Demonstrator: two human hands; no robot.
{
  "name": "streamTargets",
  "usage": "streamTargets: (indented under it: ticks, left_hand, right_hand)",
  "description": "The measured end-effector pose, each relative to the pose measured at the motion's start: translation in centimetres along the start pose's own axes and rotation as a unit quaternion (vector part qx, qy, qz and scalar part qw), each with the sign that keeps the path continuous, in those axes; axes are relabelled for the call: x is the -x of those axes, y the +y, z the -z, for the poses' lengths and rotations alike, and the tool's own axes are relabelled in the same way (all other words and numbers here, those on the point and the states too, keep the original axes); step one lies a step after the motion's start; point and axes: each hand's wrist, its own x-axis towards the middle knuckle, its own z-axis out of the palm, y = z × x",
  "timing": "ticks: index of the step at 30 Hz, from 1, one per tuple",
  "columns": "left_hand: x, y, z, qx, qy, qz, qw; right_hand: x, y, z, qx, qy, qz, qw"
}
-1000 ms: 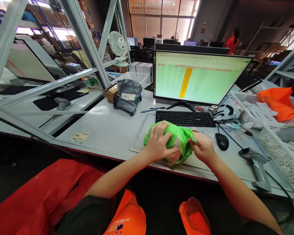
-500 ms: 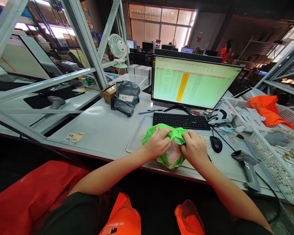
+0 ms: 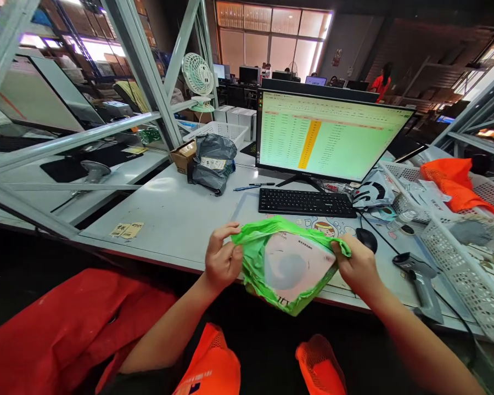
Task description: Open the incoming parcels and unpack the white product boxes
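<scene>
A bright green plastic bag [image 3: 253, 255] is stretched between my two hands at the desk's front edge. Its torn opening gapes wide, and inside shows a pale pinkish-white box or packet [image 3: 296, 263] with dark print and a bluish round picture. My left hand [image 3: 224, 255] pinches the bag's left edge between thumb and fingers. On the other side, my right hand [image 3: 358, 263] is closed around the bag's right edge, with a bit of green plastic poking out over it. The bag's underside is hidden.
Behind the bag stand a black keyboard [image 3: 307, 203] and a monitor [image 3: 333, 137]. To the right are a mouse [image 3: 366, 240], a barcode scanner [image 3: 420, 274] and white baskets [image 3: 463, 274]. A grey parcel [image 3: 214, 164] and paper labels [image 3: 127, 230] lie on the left.
My hands have moved apart, the left one leftward and the right one rightward. The tear in the green bag has widened, and far more of the pale item inside shows.
</scene>
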Motion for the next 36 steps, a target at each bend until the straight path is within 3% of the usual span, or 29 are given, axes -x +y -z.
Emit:
streamTargets:
  ticks: [7, 10, 12, 14, 16, 17, 19, 21, 24, 28, 32, 36]
  left_hand:
    - [2.9, -5.1, -0.6, -0.111, 0.053, 0.1, 0.987]
    - [2.9, -6.4, -1.8, -0.121, 0.016, 0.177, 0.977]
    - [2.3, -6.1, -2.5, -0.134, -0.019, 0.207, 0.969]
    - [1.4, -4.4, -2.9, -0.152, -0.01, 0.186, 0.971]
    - [0.4, -1.6, -3.1, -0.14, 0.002, 0.1, 0.985]
    - [-0.1, 0.0, -3.2, -0.117, -0.018, 0.049, 0.992]
    - [-0.9, 2.6, -3.8, -0.065, -0.108, -0.02, 0.992]
    - [-1.3, 4.0, -4.7, -0.045, -0.202, -0.021, 0.978]
    - [-1.2, 4.1, -6.0, -0.058, -0.247, 0.0, 0.967]
    - [0.5, 2.9, -6.5, -0.02, -0.184, -0.036, 0.982]
    - [1.5, 1.8, -5.3, 0.017, -0.151, -0.064, 0.986]
    - [0.2, 1.4, -3.3, -0.005, -0.175, -0.004, 0.984]
  right_hand:
    - [1.0, 2.6, -2.4, 0.041, 0.064, -0.056, 0.996]
    - [0.5, 1.9, -4.1, 0.009, 0.104, -0.06, 0.993]
    - [0.1, 0.7, -4.9, -0.013, 0.129, -0.066, 0.989]
    - [-0.4, -0.8, -5.5, -0.027, 0.126, -0.067, 0.989]
    - [-0.8, -2.1, -5.6, -0.041, 0.096, -0.051, 0.993]
    - [-1.0, -2.6, -5.6, -0.049, 0.079, -0.038, 0.995]
    - [-1.5, -3.3, -5.4, -0.061, 0.052, -0.014, 0.997]
    - [-2.0, -3.4, -5.3, -0.063, 0.039, -0.015, 0.997]
    - [-2.7, -2.2, -5.3, -0.069, 0.015, -0.076, 0.995]
    - [-3.3, 1.1, -6.4, -0.114, -0.036, -0.204, 0.972]
    - [-3.0, 3.3, -8.5, -0.158, -0.068, -0.237, 0.956]
    - [-0.7, 2.1, -9.8, -0.227, -0.077, -0.239, 0.941]
